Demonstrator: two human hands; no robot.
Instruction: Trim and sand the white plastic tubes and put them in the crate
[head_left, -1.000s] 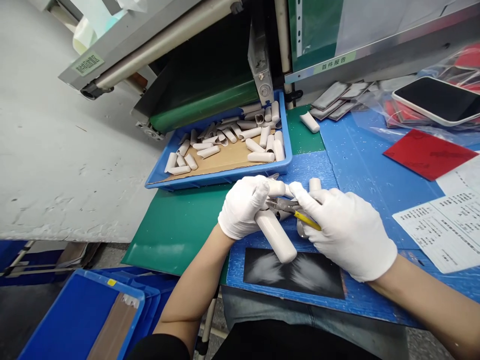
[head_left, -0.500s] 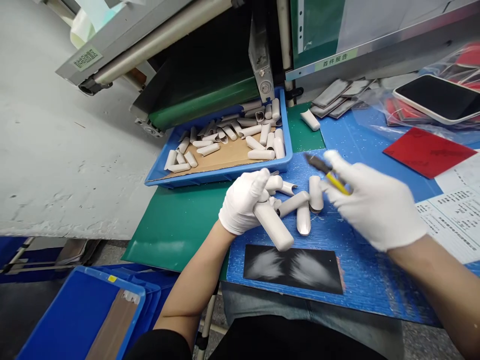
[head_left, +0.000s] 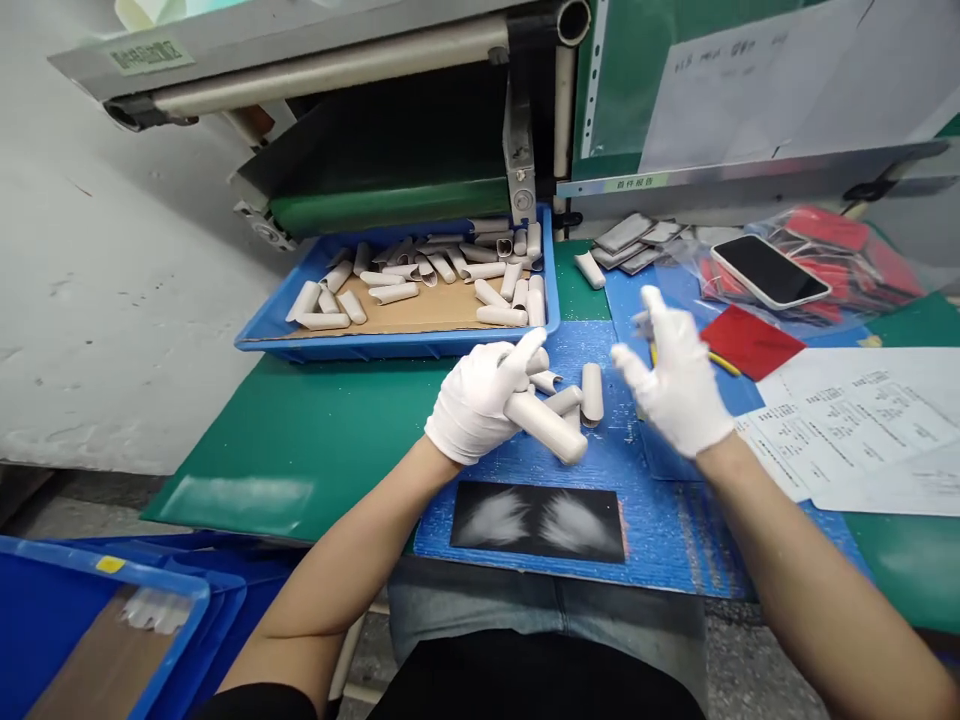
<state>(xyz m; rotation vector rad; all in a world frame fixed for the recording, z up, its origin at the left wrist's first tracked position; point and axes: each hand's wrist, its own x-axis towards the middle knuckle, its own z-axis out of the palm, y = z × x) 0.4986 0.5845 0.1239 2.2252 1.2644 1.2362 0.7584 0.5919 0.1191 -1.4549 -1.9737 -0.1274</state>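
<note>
In my gloved left hand [head_left: 474, 402] is a beige tubular part [head_left: 549, 430] with a rounded end, tilted down to the right. The fingers wrap around its far end. Under and beside it, several similar loose parts [head_left: 592, 393] lie on the blue work mat [head_left: 630, 520]. My gloved right hand [head_left: 675, 378] is open, thumb and fingers apart, above the mat's right side. Pliers with yellow handles [head_left: 724, 365] lie behind that hand, their jaws mostly hidden by it. A black abrasive sheet [head_left: 536, 521] with two whitish worn patches lies near the mat's front edge.
Behind my left hand stands a blue bin [head_left: 397, 347] of similar parts, under a green roller [head_left: 390, 207]. A red sheet [head_left: 754, 343], printed papers [head_left: 885, 425] and a phone [head_left: 771, 270] on bagged red pieces occupy the right. Grey pads [head_left: 626, 232] lie at the back.
My right hand has let go of the pliers, which now lie on the table, and its fingers have opened. My left hand still holds the beige part. The camera view has shifted.
</note>
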